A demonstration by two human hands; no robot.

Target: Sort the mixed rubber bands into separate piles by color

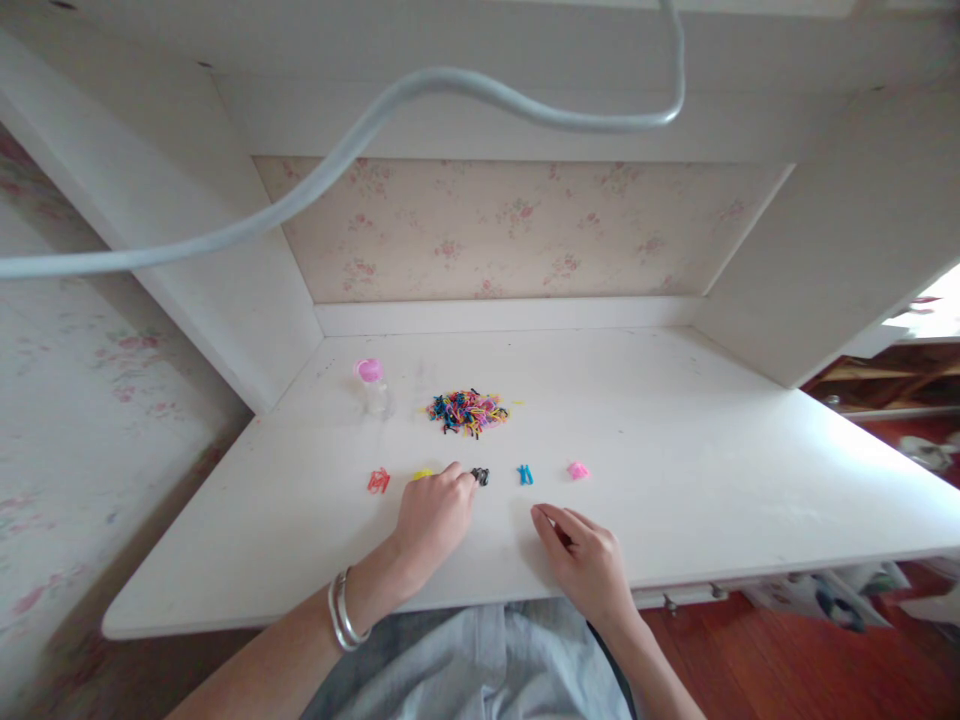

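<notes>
Several colours of small bands lie mixed in a pile (469,412) on the white desk (675,450). Nearer me, small groups form a row: red bands (379,481), yellow bands (423,474), black bands (481,476), blue bands (525,475) and pink bands (577,470). My left hand (439,510) is closed, its fingertips at the left edge of the black group and its back partly covering the yellow one. Below the blue and pink groups, my right hand (581,550) has thumb and index finger pinched together; anything between them is too small to make out.
A clear container with a pink lid (369,370) stands at the back left of the desk. A white cable (442,80) hangs across the top of the view. White side panels rise left and right, and drawers with knobs are below the desk's right front edge.
</notes>
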